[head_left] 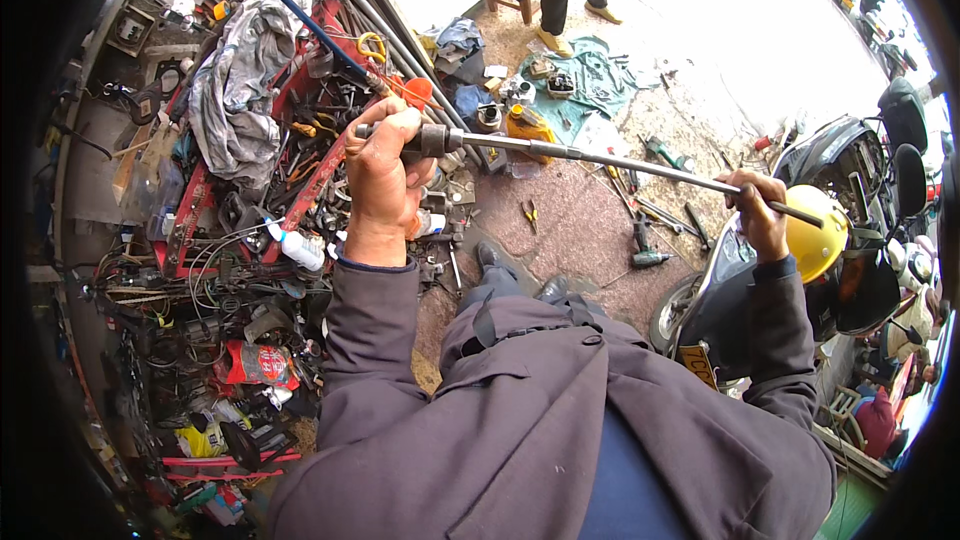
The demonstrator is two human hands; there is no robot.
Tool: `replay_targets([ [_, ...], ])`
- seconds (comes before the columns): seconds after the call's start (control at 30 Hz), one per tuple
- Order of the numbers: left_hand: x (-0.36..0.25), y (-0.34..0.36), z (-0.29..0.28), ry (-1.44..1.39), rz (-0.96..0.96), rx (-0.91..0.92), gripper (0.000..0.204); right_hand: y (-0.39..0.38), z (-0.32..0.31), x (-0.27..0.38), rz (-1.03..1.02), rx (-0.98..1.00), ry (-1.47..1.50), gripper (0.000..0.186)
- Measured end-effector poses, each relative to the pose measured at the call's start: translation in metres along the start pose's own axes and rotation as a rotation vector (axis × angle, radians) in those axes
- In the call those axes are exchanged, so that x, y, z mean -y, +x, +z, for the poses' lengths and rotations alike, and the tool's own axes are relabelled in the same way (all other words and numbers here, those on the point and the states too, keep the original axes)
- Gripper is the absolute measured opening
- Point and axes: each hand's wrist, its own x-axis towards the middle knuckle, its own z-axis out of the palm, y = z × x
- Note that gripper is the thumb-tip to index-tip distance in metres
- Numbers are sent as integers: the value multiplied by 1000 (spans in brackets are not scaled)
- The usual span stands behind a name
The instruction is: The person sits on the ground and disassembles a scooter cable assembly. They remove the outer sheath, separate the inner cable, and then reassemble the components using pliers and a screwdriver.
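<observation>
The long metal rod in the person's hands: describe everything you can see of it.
The long metal rod is a slim, grey, steel-looking shaft, held nearly level and sloping slightly down toward the person's right. The left hand grips its thicker, dark collared end; the right hand closes round the thin end, whose dark tip pokes out in front of a yellow helmet. It hangs above the reddish floor, touching nothing but the hands.

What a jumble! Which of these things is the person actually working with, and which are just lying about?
In hand:
- long metal rod
- left hand gripping its thick end
- right hand holding it near the thin end

Lying about:
- yellow helmet on the motorbike
- grey cloth
- white bottle
- pliers
</observation>
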Motion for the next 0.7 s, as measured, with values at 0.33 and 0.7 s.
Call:
replay_targets([
  [0.33,3,-1,-4,-68,6,38,21,-5,-10,0,32,13,-97,41],
  [0.7,7,-3,0,9,38,-12,24,-14,11,2,459,-27,562,31],
])
